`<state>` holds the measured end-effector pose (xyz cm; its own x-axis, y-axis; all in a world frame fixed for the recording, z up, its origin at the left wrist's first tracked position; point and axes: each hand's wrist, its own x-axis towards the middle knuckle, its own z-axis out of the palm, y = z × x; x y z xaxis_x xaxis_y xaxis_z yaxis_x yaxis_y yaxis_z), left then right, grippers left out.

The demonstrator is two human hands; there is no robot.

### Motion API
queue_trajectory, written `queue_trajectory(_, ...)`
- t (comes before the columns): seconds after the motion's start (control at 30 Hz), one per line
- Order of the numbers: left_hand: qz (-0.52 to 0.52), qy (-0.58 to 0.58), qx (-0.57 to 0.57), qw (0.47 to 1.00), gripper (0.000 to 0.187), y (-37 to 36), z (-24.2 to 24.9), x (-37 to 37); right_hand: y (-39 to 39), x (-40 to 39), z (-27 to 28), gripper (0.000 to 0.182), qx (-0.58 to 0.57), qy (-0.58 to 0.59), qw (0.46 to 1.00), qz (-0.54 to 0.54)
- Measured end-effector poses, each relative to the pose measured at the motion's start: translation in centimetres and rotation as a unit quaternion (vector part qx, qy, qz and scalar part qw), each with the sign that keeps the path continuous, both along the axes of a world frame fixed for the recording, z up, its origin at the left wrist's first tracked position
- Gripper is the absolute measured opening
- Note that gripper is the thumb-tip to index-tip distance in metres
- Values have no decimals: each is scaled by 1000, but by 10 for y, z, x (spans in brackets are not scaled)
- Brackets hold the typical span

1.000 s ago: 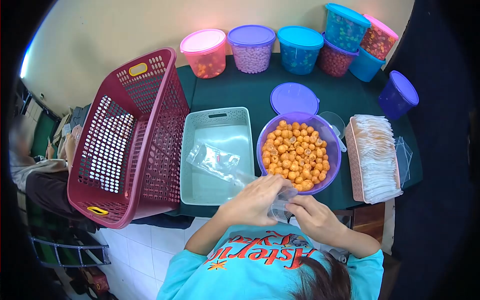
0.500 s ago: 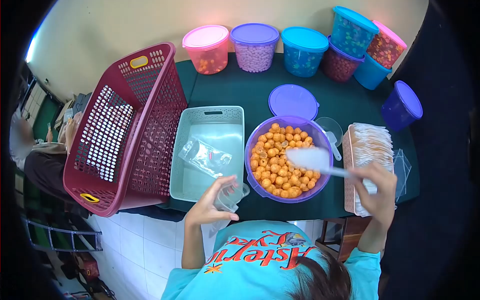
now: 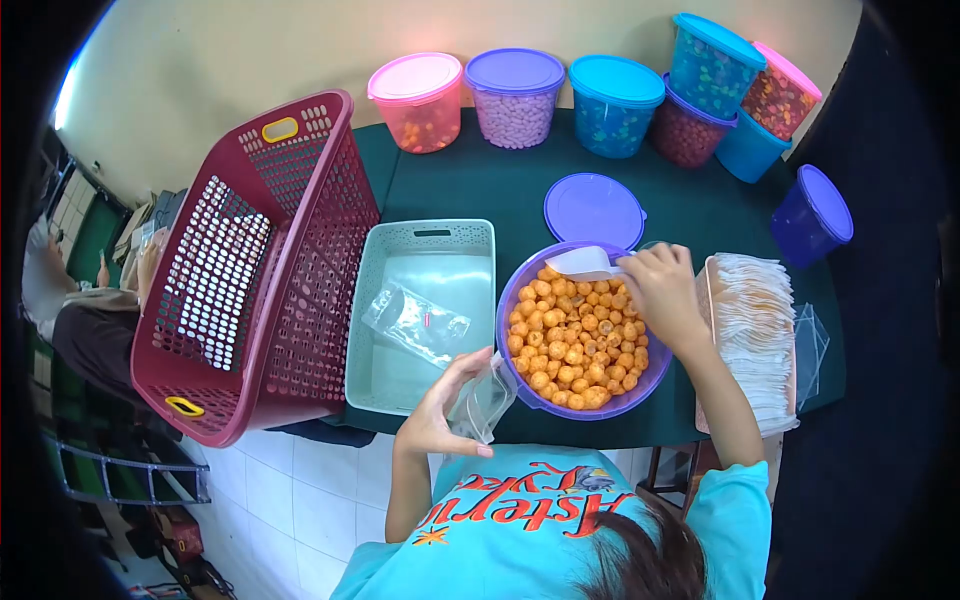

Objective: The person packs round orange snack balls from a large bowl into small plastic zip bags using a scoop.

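Observation:
My left hand (image 3: pixel 440 412) is closed on a clear plastic bag (image 3: pixel 482 402), held beside the near left rim of a purple tub (image 3: pixel 652 385). The tub is full of round orange snack balls (image 3: pixel 560 345). My right hand (image 3: pixel 665 295) grips a white scoop (image 3: pixel 582 263) over the tub's far side. Its blade lies tilted at the edge of the balls, and my fingers cover the handle. Left of the tub, a pale green basket (image 3: pixel 450 265) contains another clear plastic bag (image 3: pixel 418 325).
A tall maroon laundry basket (image 3: pixel 310 250) stands at left. A purple lid (image 3: pixel 595 210) lies behind the tub. To the right, a pink basket (image 3: pixel 707 345) holds stacked white packets (image 3: pixel 755 330). Lidded tubs (image 3: pixel 515 95) line the wall. Another person (image 3: pixel 90 330) is at far left.
My right hand has swung left and away from me, bringing the scoop to the tub's far edge. My left hand has brought the bag closer to the tub.

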<state>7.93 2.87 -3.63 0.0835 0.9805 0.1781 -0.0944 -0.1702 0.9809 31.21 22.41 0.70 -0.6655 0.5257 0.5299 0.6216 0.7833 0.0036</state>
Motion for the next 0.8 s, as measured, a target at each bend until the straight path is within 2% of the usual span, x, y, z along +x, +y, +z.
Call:
queue_trajectory(0.03,-6,-1,-11,1000,103,2,2,-1,4,-6,-12,7,15,-56,998,-20)
queue_trajectory(0.1,-17,-2,-22,1000,103,7,3,-3,7,-17,-21,7,35,-63,997,-8)
queue_trajectory(0.13,-18,4,-17,1000,97,9,2,-4,8,-22,-22,7,56,-71,996,10)
queue_trajectory(0.2,-22,9,-14,1000,91,13,1,-6,8,-25,-23,8,15,-58,997,39)
queue_trajectory(0.27,-4,24,5,1000,84,17,-1,-7,9,-27,-22,10,-88,-59,991,77)
queue_trajectory(0.3,-6,22,1,1000,84,20,-2,-8,8,-27,-23,10,-91,-61,991,75)
queue_trajectory(0.37,14,65,23,998,84,26,-3,-11,6,-25,-24,11,-181,-69,975,108)
queue_trajectory(0.53,37,97,32,994,87,36,1,-16,-1,-28,-21,10,-258,-67,949,170)
queue_trajectory(0.6,45,95,36,994,87,37,4,-16,-3,-29,-13,11,-364,-106,911,164)
queue_trajectory(0.63,55,95,33,993,87,37,6,-17,-2,-29,-11,11,-366,-105,910,163)
queue_trajectory(0.7,65,96,30,993,86,37,12,-18,2,-29,-10,21,-459,-157,859,166)
queue_trajectory(0.8,91,135,82,983,86,37,27,-18,7,-26,-7,24,-505,-149,832,175)
